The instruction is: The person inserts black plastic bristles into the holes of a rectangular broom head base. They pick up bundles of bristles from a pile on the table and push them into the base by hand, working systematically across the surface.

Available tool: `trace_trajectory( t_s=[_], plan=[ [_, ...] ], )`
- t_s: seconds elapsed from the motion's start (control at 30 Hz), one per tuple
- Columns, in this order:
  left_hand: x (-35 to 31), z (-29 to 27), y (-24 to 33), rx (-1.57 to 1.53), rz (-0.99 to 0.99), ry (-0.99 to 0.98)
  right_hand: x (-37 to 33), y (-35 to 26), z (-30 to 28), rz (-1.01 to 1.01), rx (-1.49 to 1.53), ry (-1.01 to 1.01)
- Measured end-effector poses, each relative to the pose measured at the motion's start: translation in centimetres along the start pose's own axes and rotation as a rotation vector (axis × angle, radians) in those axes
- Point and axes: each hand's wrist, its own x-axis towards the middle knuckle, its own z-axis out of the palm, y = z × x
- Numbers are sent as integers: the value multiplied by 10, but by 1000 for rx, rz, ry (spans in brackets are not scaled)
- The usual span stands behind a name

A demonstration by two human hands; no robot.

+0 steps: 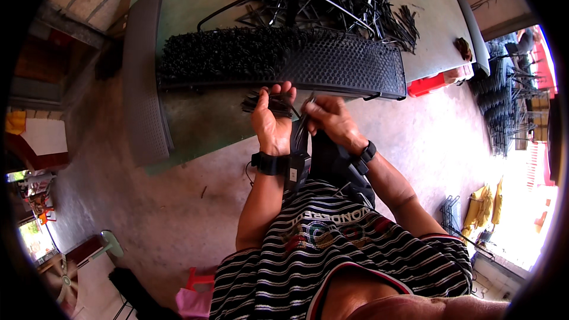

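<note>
A bundle of thin black strips (252, 103) lies across my left hand (273, 120), its palm turned up and its fingers curled round the strips. Close to its right, my right hand (333, 120) is closed in a pinch on a few more black strips (302, 124) that hang downward. Just beyond both hands stands a long black perforated panel (349, 62) on the table edge. Its left part bears a dense layer of black tufts (222, 53), while the right part shows bare holes. What the right fingertips grip is partly hidden.
Behind the panel, a large heap of black strips (344, 0) covers part of the green table (195, 9). A grey perforated sheet (142, 83) hangs over its left end. Red containers (427, 85) sit by the right edge; stacked dark metal frames (495, 101) stand farther right.
</note>
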Motion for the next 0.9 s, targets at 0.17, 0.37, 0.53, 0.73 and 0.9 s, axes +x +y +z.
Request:
trace_trajectory(
  t_s=[0.17,0.37,0.53,0.73,0.9],
  plan=[
    [-4,3,-2,55,1,-116,-3,1,2,45,18,-220],
    [-10,-5,27,226,-23,-141,-4,-6,-3,-59,-53,-150],
    [-16,-12,40,407,-170,-139,8,-24,-7,-40,-68,-184],
    [-35,-1,14,446,-364,-331,27,-12,-5,-192,-297,-31],
    [-33,-7,17,649,-310,-390,26,-16,-13,-328,-619,7]
  ],
)
